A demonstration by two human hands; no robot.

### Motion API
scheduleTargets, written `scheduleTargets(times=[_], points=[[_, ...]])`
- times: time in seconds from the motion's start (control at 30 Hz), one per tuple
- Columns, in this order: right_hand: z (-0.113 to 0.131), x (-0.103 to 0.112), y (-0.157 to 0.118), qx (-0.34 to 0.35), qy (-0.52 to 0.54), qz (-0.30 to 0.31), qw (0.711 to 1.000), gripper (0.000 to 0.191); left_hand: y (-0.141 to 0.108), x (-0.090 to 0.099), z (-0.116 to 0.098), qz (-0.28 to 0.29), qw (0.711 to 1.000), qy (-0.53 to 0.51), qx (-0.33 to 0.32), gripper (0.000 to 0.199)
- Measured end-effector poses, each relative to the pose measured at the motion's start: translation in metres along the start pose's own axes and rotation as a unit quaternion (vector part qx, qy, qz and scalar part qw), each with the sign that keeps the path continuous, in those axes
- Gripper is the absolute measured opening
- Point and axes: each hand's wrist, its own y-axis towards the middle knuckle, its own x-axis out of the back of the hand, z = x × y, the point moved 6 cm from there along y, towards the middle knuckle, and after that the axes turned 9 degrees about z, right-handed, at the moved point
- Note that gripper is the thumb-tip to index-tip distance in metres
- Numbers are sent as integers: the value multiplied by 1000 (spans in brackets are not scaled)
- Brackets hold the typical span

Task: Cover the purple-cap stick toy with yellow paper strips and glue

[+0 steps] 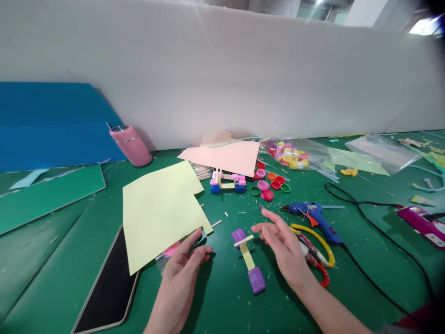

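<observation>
My left hand (186, 271) is open, its fingers loosely bent at the lower edge of a pale yellow paper sheet (160, 208). My right hand (283, 246) is open too, with its index finger and thumb apart, just right of a small craft piece (247, 260). That piece lies on the table: two purple blocks joined by a pale strip, with a short stick across the upper end. Under and beside my right hand lies a hand tool with yellow and red handles (327, 248), its middle hidden by the hand.
A blue glue gun (316, 215) with a black cord lies at right. Behind are a pink-and-blue block model (227, 183), coloured rings (263, 185), pink paper (225, 155) and a bag of caps (288, 155). A phone (109, 287) and a pink tumbler (134, 146) stand left.
</observation>
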Motion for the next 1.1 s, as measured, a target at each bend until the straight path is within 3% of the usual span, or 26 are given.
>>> scheduleTargets(times=[0.17, 0.57, 0.7, 0.8, 0.83, 0.9, 0.93, 1.03, 1.1], points=[[2, -11, 2, 4, -20, 38, 999, 43, 3, -7, -7, -16, 1000, -17, -17, 58], [-1, -15, 3, 18, -26, 9, 999, 47, 6, -2, -12, -32, 998, -52, -29, 63], [6, 6, -2, 45, -14, -74, 996, 42, -2, 0, -17, -21, 996, -81, -42, 56], [27, 16, -20, 117, -70, -142, 980, 18, -14, 2, -20, -27, 992, -114, -54, 50], [35, 12, -27, 145, -97, -131, 976, 6, -19, 3, -21, -38, 990, -125, -61, 48], [45, -9, -40, 197, -124, -48, 971, 21, -31, 4, -23, -59, 984, -145, -82, 44], [43, -23, -45, 190, -122, 10, 974, 26, -37, 5, -24, -68, 982, -150, -92, 42], [20, -61, -53, 82, -68, 122, 987, 30, -52, 8, -19, -86, 978, -161, -101, 39], [0, -80, -54, -18, 34, 154, 987, 27, -58, 13, -10, -88, 976, -181, -81, 38]])
